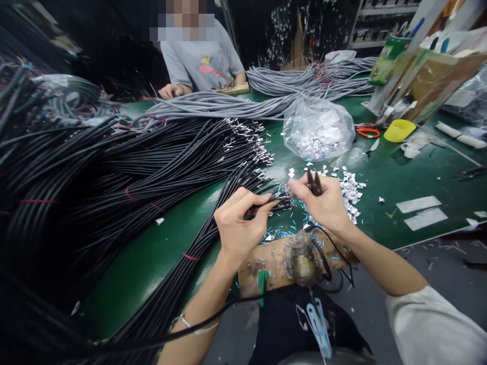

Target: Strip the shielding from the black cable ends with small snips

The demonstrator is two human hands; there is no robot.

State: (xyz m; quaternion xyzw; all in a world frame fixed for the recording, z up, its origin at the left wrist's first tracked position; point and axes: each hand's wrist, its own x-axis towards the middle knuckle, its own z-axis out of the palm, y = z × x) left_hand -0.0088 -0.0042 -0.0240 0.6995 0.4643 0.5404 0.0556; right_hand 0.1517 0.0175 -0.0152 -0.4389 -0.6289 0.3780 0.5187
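Note:
My left hand (pixel 243 220), thumb and fingers pinched together, holds a black cable (pixel 213 317) close to its stripped end. Thin coloured wires (pixel 282 191) fan out from that end, between my two hands. My right hand (pixel 323 200) is closed around a dark tool with two prongs (pixel 314 182) that stick up past the fingers; its exact kind is unclear. The right thumb and fingertips are at the wire ends, and whether they touch them is hard to see. Blue wire clippings (pixel 283 223) and silvery foil scraps (pixel 352 190) lie scattered under and around both hands.
Bundled black cables (pixel 171 152) cover the left side; grey cables (pixel 228 104) lie behind. A clear bag of foil scraps (pixel 319 129), orange-handled scissors (pixel 367 130) and a yellow object (pixel 399 131) stand farther right. A wooden board (pixel 251 266) lies at the front edge. Another person (pixel 205 56) sits opposite.

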